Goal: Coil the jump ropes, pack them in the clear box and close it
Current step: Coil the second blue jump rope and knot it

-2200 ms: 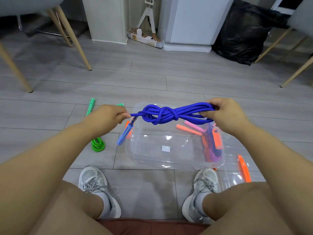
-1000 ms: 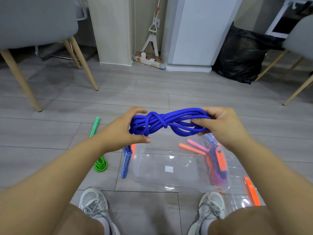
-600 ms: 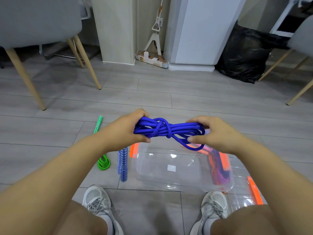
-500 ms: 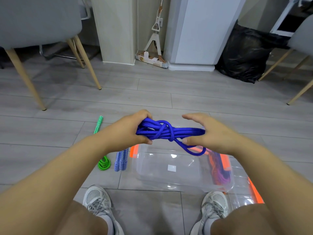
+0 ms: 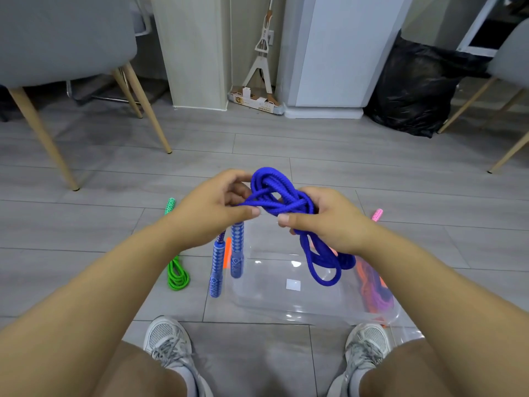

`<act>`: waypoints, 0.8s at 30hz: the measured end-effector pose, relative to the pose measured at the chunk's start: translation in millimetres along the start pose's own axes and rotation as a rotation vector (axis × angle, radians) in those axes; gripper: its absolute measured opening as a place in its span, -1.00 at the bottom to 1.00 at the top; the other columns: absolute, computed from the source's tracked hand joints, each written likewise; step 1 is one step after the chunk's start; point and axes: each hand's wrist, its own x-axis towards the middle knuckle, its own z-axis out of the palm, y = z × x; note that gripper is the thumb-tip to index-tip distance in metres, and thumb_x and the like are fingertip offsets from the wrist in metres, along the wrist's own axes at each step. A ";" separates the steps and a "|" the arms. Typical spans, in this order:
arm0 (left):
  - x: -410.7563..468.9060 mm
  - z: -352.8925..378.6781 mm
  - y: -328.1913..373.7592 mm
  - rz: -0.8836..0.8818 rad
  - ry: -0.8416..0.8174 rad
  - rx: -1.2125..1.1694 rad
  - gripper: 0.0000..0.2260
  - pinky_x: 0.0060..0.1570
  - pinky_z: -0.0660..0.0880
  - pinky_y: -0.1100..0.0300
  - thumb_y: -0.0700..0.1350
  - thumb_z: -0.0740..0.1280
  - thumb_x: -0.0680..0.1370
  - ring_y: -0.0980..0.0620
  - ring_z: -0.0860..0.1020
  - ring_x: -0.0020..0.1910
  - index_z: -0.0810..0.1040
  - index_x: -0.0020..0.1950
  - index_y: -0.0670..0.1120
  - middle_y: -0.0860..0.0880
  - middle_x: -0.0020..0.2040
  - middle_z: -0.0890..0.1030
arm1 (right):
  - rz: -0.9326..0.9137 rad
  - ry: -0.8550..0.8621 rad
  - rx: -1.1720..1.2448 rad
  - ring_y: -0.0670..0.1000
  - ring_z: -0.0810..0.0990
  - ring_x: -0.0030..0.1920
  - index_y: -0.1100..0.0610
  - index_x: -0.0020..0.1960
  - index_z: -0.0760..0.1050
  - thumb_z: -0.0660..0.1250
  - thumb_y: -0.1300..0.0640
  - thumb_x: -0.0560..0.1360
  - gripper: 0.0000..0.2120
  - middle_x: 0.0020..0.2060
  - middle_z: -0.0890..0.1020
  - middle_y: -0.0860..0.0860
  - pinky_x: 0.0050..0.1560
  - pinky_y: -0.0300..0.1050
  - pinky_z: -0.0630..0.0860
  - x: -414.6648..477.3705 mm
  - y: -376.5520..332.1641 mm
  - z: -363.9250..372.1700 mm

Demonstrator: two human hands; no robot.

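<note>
Head view: left hand [image 5: 211,213] and right hand [image 5: 329,222] both gripped the knotted blue jump rope [image 5: 274,196] above the clear box [image 5: 286,312] — handles [image 5: 237,253] dangling by its left edge, one loop [image 5: 323,270] hanging low. Judged best: tuck both into the bundle before lowering — stray ends could block closing.

Place: worn on the person's head, wide angle
Direction: forward and down, toward the floor [image 5: 400,181]
Nearness: close, just above the left hand [image 5: 211,213] and the right hand [image 5: 329,222]

Braided matt blue rope [image 5: 274,196]; glossy clear plastic box [image 5: 289,305].
</note>
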 end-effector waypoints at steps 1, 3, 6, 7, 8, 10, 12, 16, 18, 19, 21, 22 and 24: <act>-0.3 -1.6 0.4 0.001 0.017 0.024 -0.65 0.00 0.51 0.19 -0.25 0.41 0.47 0.16 0.54 -0.14 0.47 0.07 0.17 -0.01 -0.03 0.57 | -0.011 0.024 0.030 0.01 0.58 -0.22 0.19 -0.03 0.53 0.41 0.16 0.44 -0.85 -0.22 0.61 0.16 -0.07 -0.13 0.56 -0.1 0.9 -0.6; -0.2 -3.8 0.7 -0.011 0.037 0.127 -0.78 0.04 0.50 0.15 -0.15 0.37 0.51 0.10 0.56 -0.08 0.55 0.00 0.19 -0.02 -0.01 0.63 | -0.030 0.081 0.070 0.03 0.59 -0.20 0.19 0.01 0.52 0.40 0.15 0.44 -0.82 -0.14 0.63 0.22 -0.04 -0.08 0.57 0.3 2.1 -1.9; 1.6 -1.0 4.2 -0.049 0.066 0.127 -0.85 0.06 0.52 -0.02 -0.10 0.36 0.52 -0.05 0.59 -0.05 0.61 -0.08 0.18 -0.06 -0.02 0.66 | -0.061 0.145 0.089 0.03 0.56 -0.21 0.20 0.03 0.52 0.41 0.14 0.44 -0.79 -0.24 0.59 0.10 -0.01 0.04 0.56 1.7 2.1 -0.2; 2.1 0.4 6.2 -0.060 0.078 0.108 -0.86 0.05 0.53 -0.03 -0.11 0.36 0.52 -0.04 0.59 -0.09 0.61 -0.10 0.16 -0.08 -0.02 0.65 | -0.072 0.162 0.101 0.03 0.55 -0.21 0.18 0.02 0.52 0.42 0.14 0.44 -0.80 -0.26 0.57 0.05 -0.02 0.05 0.55 2.5 2.3 1.0; 2.8 1.3 8.8 -0.070 0.088 0.081 -0.85 0.03 0.55 -0.04 -0.13 0.37 0.52 -0.02 0.58 -0.12 0.61 -0.11 0.14 -0.11 -0.02 0.64 | -0.083 0.177 0.104 0.00 0.54 -0.22 0.14 0.02 0.52 0.42 0.13 0.43 -0.81 -0.27 0.56 0.02 -0.04 0.04 0.55 3.4 2.9 2.0; 3.8 1.8 13.5 -0.102 0.104 -0.004 -0.87 -0.05 0.61 -0.02 -0.18 0.37 0.51 -0.01 0.57 -0.15 0.62 -0.12 0.07 -0.17 -0.06 0.61 | -0.114 0.203 0.068 -0.11 0.51 -0.25 0.06 0.02 0.51 0.43 0.10 0.42 -0.79 -0.27 0.55 -0.08 -0.11 -0.15 0.51 5.0 4.0 3.2; 3.4 2.1 17.8 -0.144 0.116 -0.132 -0.87 -0.14 0.63 0.00 -0.23 0.36 0.51 -0.01 0.55 -0.19 0.62 -0.13 -0.01 -0.18 -0.10 0.53 | -0.143 0.209 0.034 -0.25 0.51 -0.27 -0.02 0.08 0.45 0.44 0.11 0.41 -0.72 -0.22 0.55 -0.17 -0.18 -0.41 0.44 6.1 4.7 3.8; 3.9 8.3 26.2 -0.199 0.138 -0.309 -0.89 -0.29 0.64 0.04 -0.29 0.30 0.53 -0.07 0.54 -0.17 0.58 -0.13 -0.13 -0.22 -0.09 0.50 | -0.158 0.164 -0.010 -0.32 0.51 -0.16 -0.08 0.18 0.31 0.45 0.16 0.41 -0.54 -0.10 0.52 -0.22 -0.11 -0.44 0.42 7.5 8.5 8.6; 5.2 11.9 29.3 -0.196 0.140 -0.355 -0.89 -0.32 0.63 0.05 -0.30 0.29 0.54 -0.07 0.60 -0.21 0.57 -0.11 -0.15 -0.20 -0.14 0.56 | -0.162 0.139 -0.021 -0.24 0.55 -0.01 -0.07 0.24 0.29 0.47 0.18 0.38 -0.45 -0.01 0.53 -0.21 0.07 -0.23 0.49 9.6 12.4 12.9; 5.8 13.2 30.8 -0.190 0.140 -0.378 -0.89 -0.33 0.63 0.06 -0.30 0.28 0.55 -0.04 0.63 -0.26 0.57 -0.11 -0.16 -0.17 -0.19 0.59 | -0.160 0.131 0.002 -0.17 0.57 0.05 -0.06 0.26 0.29 0.48 0.18 0.36 -0.42 0.03 0.55 -0.16 0.12 -0.08 0.52 10.0 13.9 14.9; 7.5 15.2 32.6 -0.180 0.151 -0.412 -0.89 -0.35 0.62 0.06 -0.31 0.27 0.55 0.00 0.64 -0.33 0.58 -0.09 -0.18 -0.11 -0.26 0.62 | -0.158 0.130 0.065 -0.04 0.60 0.07 -0.06 0.27 0.29 0.49 0.16 0.32 -0.38 0.05 0.58 -0.08 0.10 0.09 0.55 10.2 16.3 17.3; 8.3 16.2 32.8 -0.175 0.155 -0.419 -0.89 -0.35 0.63 0.05 -0.31 0.27 0.55 0.01 0.64 -0.34 0.58 -0.08 -0.19 -0.11 -0.25 0.63 | -0.163 0.136 0.096 -0.01 0.61 0.05 -0.07 0.28 0.29 0.49 0.17 0.31 -0.38 0.04 0.59 -0.05 0.09 0.10 0.56 10.2 16.9 17.7; 9.0 18.4 33.2 -0.164 0.160 -0.411 -0.90 -0.34 0.63 0.04 -0.30 0.27 0.55 0.00 0.64 -0.32 0.58 -0.06 -0.19 -0.12 -0.21 0.62 | -0.176 0.139 0.165 0.02 0.63 0.02 -0.08 0.27 0.31 0.48 0.22 0.30 -0.37 0.02 0.60 -0.02 0.09 0.09 0.56 10.6 18.2 18.5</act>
